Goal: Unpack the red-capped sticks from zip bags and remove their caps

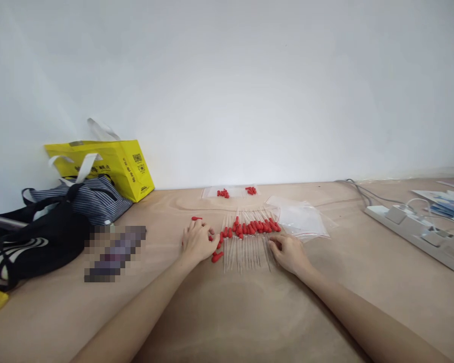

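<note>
A row of clear thin droppers with red rubber bulbs (251, 228) lies side by side on the wooden table (227, 312). My left hand (197, 242) rests at the row's left end, fingers curled over a few loose red bulbs; what it grips is hidden. My right hand (289, 252) sits at the row's right end, fingers bent and touching the clear tubes. Another loose red bulb (196, 218) lies just beyond my left hand.
Clear plastic bags (300, 219) lie right of the droppers. A packed bag with red bulbs (230, 192) lies by the wall. A yellow bag (115, 164) and striped and black bags (60, 212) stand left. A power strip (419, 232) lies right.
</note>
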Available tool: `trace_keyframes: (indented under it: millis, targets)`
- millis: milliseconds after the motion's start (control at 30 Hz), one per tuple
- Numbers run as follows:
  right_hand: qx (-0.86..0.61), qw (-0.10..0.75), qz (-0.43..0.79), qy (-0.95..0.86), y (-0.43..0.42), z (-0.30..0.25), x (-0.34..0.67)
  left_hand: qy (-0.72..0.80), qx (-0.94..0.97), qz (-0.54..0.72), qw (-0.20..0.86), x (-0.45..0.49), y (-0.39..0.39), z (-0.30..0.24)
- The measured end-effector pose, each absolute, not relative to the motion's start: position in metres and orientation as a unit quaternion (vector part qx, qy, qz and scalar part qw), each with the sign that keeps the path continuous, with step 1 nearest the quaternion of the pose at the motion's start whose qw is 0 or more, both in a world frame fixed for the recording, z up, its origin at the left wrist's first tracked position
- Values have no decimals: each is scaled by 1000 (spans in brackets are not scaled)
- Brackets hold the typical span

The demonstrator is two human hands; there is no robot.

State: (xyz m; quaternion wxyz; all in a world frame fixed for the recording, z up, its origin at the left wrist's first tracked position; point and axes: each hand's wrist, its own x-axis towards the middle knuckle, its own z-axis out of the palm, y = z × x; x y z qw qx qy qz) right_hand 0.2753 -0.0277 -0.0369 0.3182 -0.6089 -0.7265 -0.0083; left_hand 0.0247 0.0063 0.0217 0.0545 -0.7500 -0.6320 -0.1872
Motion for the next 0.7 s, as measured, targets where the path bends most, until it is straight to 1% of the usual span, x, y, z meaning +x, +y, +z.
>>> trace_keyframes:
  millis: [133,267,400,533,633,700]
  targets:
    - [-599,314,21,-736,-24,-37,267,-669,-731,-134,14,37,27,26]
    - [-595,316,13,-739,-20,-38,258,-674,-730,-112,0,42,33,30]
    - [-581,343,-7,-738,-16,-42,254,-679,-727,-99,-16,47,33,31]
    - [-580,366,11,-727,-22,-37,258,-680,-727,-95,-30,49,37,29]
    - [-528,359,13,-769,-35,-25,263,-681,-724,-103,-36,48,41,26]
    - [-463,328,16,-823,-45,-16,265,-682,-721,-114,-40,48,42,23]
